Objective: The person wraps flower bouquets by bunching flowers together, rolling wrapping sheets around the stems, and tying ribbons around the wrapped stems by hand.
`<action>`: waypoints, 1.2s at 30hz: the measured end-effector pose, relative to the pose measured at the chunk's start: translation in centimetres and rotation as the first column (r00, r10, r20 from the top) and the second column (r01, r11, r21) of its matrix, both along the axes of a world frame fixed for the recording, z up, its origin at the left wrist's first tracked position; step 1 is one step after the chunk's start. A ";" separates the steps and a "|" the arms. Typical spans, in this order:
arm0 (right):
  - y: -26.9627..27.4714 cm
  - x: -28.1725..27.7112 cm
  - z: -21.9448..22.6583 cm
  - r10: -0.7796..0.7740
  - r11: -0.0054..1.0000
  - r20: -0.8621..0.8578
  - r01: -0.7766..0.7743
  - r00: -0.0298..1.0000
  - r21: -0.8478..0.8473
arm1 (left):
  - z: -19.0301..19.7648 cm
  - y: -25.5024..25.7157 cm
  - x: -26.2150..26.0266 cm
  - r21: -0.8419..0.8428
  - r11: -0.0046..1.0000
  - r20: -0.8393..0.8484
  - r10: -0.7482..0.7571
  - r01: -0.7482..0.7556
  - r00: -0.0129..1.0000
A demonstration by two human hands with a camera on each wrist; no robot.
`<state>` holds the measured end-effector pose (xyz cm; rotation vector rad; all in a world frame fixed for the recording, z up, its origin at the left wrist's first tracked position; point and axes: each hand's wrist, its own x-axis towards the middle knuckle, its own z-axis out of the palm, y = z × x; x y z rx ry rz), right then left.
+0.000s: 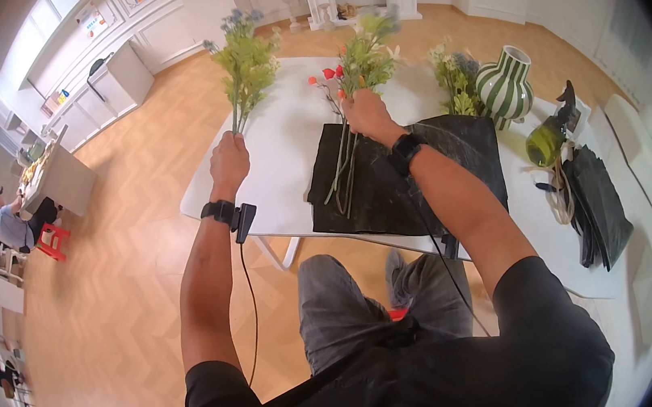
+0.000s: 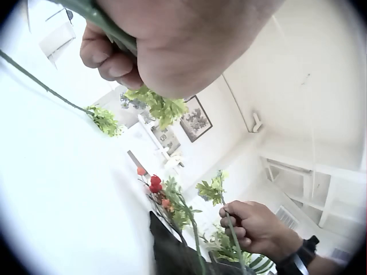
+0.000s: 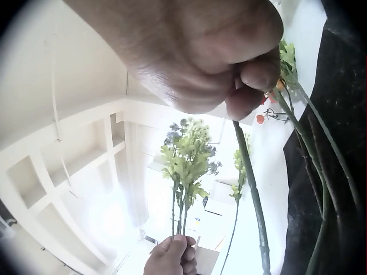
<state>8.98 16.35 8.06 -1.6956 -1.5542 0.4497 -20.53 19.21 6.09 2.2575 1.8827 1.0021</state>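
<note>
My left hand grips a bunch of flowers by its lower stems, held upright above the table's left side. Green leaves and small bluish blooms top this bunch. Pinched in my right hand is a leafy flower stem, its thick green end pointing down past the fingers. Below that hand, several stems lie across a black sheet. Red flowers show just beside my right hand. The left palm hides part of its grip in the left wrist view.
A green-and-white striped vase stands at the right of the white table, beside more flowers. Further right are a green glass vessel and a folded black bundle. A person sits far left.
</note>
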 end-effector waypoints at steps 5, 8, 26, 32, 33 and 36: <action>-0.2 -1.3 -0.8 -0.011 0.992 0.033 0.015 0.999 -0.128 | -1.2 2.4 0.1 -0.078 0.997 -0.075 0.015 -0.021 0.997; 0.0 -1.4 -2.3 -0.004 0.980 0.056 0.015 0.998 -0.198 | -3.0 2.7 0.3 -0.117 0.993 -0.213 -0.017 -0.008 0.977; -1.2 -1.5 -3.3 -0.120 0.988 0.182 0.134 0.976 -0.071 | -3.3 -8.8 12.5 -0.160 0.946 -0.009 -0.287 0.281 0.958; -2.4 1.9 -2.8 -0.154 0.979 -0.085 0.140 0.984 -0.149 | -3.8 -10.2 13.8 -0.094 0.976 0.044 -0.195 0.198 0.980; -3.1 2.2 -1.9 -0.116 0.929 -0.290 0.000 0.950 -0.369 | -3.8 -10.5 14.0 -0.097 0.976 0.044 -0.192 0.196 0.980; -2.7 2.4 -4.0 -0.045 0.918 -0.504 -0.163 0.863 -0.361 | -3.6 -11.3 14.3 -0.131 0.979 -0.023 -0.163 0.159 0.986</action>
